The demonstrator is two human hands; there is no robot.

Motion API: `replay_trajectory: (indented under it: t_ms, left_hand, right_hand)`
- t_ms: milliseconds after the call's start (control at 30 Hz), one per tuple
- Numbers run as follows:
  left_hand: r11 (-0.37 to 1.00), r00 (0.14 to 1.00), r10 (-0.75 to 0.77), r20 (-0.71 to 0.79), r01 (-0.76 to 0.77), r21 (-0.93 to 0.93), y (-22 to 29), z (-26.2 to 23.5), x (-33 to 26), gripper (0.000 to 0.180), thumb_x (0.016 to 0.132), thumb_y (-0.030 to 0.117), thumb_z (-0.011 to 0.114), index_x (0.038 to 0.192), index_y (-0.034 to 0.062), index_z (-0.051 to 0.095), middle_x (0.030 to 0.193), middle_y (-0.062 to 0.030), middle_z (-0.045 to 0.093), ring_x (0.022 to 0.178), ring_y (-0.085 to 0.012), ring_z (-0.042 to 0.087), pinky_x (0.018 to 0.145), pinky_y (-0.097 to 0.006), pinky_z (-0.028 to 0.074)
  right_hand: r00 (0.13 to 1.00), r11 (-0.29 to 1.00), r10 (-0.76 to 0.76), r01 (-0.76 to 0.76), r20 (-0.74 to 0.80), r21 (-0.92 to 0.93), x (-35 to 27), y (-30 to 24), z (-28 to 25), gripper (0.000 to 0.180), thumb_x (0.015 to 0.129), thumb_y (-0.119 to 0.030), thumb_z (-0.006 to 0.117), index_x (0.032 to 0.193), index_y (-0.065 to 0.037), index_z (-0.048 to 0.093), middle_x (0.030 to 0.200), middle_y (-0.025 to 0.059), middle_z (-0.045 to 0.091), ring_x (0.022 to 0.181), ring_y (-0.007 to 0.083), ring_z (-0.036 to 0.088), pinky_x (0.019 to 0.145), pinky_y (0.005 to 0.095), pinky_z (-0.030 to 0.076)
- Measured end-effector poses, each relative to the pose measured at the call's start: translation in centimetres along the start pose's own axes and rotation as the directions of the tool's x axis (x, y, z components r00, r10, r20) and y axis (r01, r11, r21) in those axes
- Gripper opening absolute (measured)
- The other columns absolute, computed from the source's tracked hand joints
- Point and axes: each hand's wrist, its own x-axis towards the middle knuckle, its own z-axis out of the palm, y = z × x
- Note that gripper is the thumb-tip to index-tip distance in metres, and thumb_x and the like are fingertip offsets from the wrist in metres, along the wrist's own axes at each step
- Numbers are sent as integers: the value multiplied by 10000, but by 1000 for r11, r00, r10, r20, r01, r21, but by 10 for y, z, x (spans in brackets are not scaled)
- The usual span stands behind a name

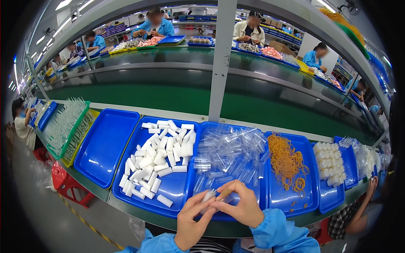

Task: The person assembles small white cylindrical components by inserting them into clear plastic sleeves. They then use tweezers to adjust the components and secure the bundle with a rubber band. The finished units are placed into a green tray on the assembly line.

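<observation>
My left hand (pixel 192 217) is closed on a small white and clear piece (pixel 208 195), held upright between thumb and fingers over the front edge of the blue tray of clear plastic tubes (pixel 232 147). Thumb and forefinger of my right hand (pixel 242 205) curve together in a pinch against that piece, their tips meeting the left fingers. A brownish patch shows inside the right pinch; whether it is a rubber band I cannot make out. White cylindrical pieces (pixel 158 154) fill the tray to the left. Amber rubber bands (pixel 283 158) lie heaped in the tray to the right.
Farther left stand a bare blue tray (pixel 105 145) and a green tray of thin clear parts (pixel 69 126). Cream-coloured parts (pixel 329 162) sit in a tray at right. A white post (pixel 220 63) rises behind the trays, before a green conveyor belt (pixel 147 95). Co-workers sit beyond it.
</observation>
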Motion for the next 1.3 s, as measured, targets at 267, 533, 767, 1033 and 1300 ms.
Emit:
replay_trajectory:
  t_ms: [267,533,767,1033,1300]
  left_hand:
    - [976,996,-90,-28,83,-200,-7,-2,6,333,910,-5,679,1240,-19,642,1340,-131,509,1133,-228,622,919,-315,569]
    - [995,998,-22,51,27,-95,-3,6,2,517,925,35,664,1405,-21,482,1450,-196,377,1287,-263,495,933,-326,545]
    - [989,982,-47,183,71,-128,11,3,0,663,931,62,662,1502,-3,331,1524,-228,299,1378,-307,409,998,-380,515]
    - [932,969,-153,195,207,-297,7,-4,-4,641,976,28,579,1531,10,260,1491,-207,409,1310,-285,502,1027,-387,484]
    - [505,752,-398,525,658,-559,12,-17,8,547,1053,215,481,1505,-27,289,1434,-176,481,1268,-238,538,1062,-377,450]
  right_hand:
    - [998,994,-48,53,44,-101,10,-8,0,513,791,-261,819,1173,-8,588,1121,129,626,1093,267,568,947,383,446]
    - [924,673,-359,353,131,-650,0,-23,0,804,756,-269,783,1430,9,442,1411,174,472,1204,330,533,1028,443,428]
    - [908,678,-392,393,148,-621,4,-12,-11,780,724,-356,798,1374,-24,523,1356,160,523,1208,327,541,1031,460,437]
    - [894,750,-387,449,227,-487,3,-12,-13,726,727,-278,801,1370,-68,537,1301,132,557,1172,321,563,1021,470,458]
    - [886,844,-446,464,128,-267,-7,-2,-18,753,674,-203,873,1324,-26,537,1259,129,608,1096,309,615,963,446,500]
